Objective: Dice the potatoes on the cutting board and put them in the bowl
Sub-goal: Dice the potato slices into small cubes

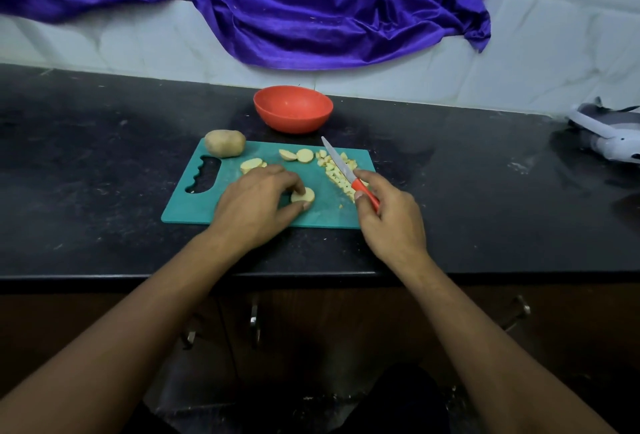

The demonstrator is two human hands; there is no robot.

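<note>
Dicing is in hand. My left hand [258,203] pinches a potato slice [303,196] flat on the cutting board [188,203]; my right hand [388,217] grips the knife [341,166], raised beside the diced pile [337,172]. The bowl [293,108] stands behind. Next, I judge, strips through this slice, clear of my thumb.

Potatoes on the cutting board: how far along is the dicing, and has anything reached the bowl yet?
Done: a pile of dice lies on the right side of the cutting board. In hand: the left hand holds a round slice while the right hand grips the knife. Left: more slices at the back, one whole potato at the far-left corner, and moving everything into the bowl, which shows no pieces.
</note>
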